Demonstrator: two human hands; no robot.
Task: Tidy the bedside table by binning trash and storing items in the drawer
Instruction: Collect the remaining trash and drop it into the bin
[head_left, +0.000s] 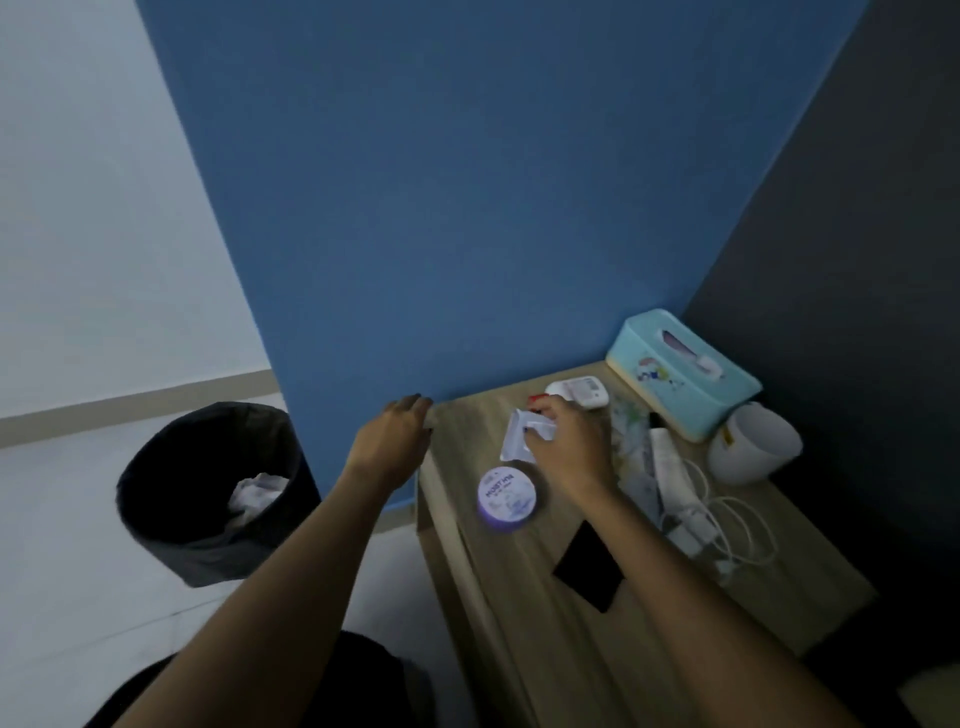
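**A:** Where is the trash piece at this moment?

**B:** The white wrapper is in the right hand, over the far part of the wooden bedside table. The fingers are bent and closed on its right side. The crumpled left part sticks out past the fingertips, toward the blue wall. I cannot tell if the wrapper is touching the table top or is a little above it.

**A:** And the other hand?

**B:** The left hand is at the far left corner of the table, beside the wall. Its fingers are bent loosely downward and close to each other. If they grip the edge or only rest there, I cannot tell; the picture is blurred.

**A:** What lies near the wrapper?

**B:** A round purple tin stands just in front of it, beside the right wrist. A small white case is just behind the fingers. A black phone lies nearer to the person, partly under the forearm.

**A:** And the bin?

**B:** The black bin stands on the floor to the left of the table, well apart from the wrapper. Crumpled white paper lies inside it. At the back right corner of the table stands a turquoise tissue box, and a white cable lies in front of it.
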